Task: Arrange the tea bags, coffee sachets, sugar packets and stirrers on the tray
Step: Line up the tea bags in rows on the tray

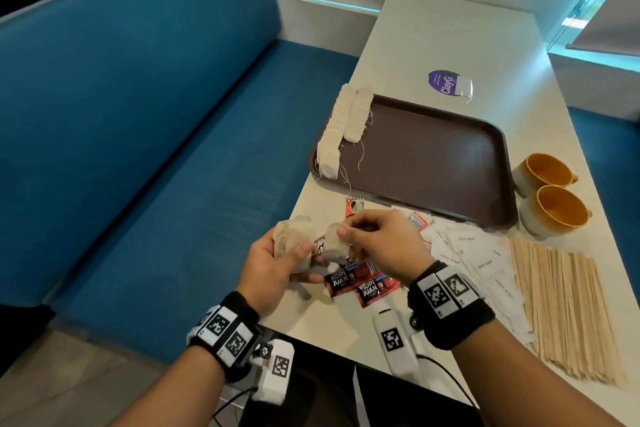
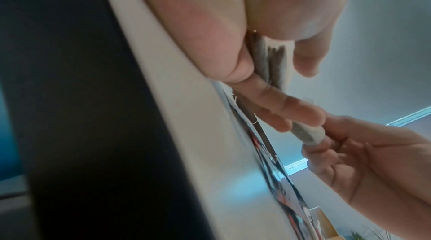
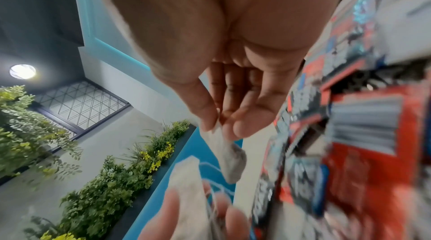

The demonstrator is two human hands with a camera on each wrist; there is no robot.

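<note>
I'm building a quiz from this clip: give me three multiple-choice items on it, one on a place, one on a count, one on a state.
1. Where do the rows of tea bags lie?
A. along the tray's left edge
B. inside a cup
C. on the stirrers

2. How many cups stand right of the tray?
A. one
B. two
C. four

3. What is the right hand doing?
A. resting flat on the table
B. gripping stirrers
C. pinching a tea bag

Key: 1 A, the rows sit at the tray's left rim; 2 B, two orange-lined cups show; 3 C, thumb and finger pinch the bag's top, while the left hand holds more.
</note>
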